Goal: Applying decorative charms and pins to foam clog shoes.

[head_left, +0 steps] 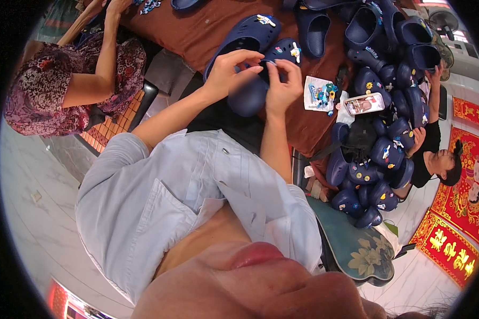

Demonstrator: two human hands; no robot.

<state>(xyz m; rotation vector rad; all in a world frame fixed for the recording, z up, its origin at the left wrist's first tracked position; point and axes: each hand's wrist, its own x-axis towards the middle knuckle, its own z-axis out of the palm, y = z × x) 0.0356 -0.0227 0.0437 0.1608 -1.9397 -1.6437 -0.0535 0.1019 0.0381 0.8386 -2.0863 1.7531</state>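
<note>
A navy blue clog (248,97) with holes in its upper and a white-and-yellow charm on it lies in front of me, heel toward my body. My left hand (230,73) is over its left side, thumb and fingertips pinched; what is between them is too small to make out. My right hand (283,89) is at the right edge, its thumb and forefinger closed on the clog near the opening. Just beyond, left of the charm, rests another navy clog (245,36) with a white charm.
A brown cloth (170,25) covers the table. To the right are a white sheet with small colourful charms (320,94), a phone (364,103) with a lit screen and a heap of navy clogs (387,151). One person (74,85) sits left; another (434,154) reaches into the heap.
</note>
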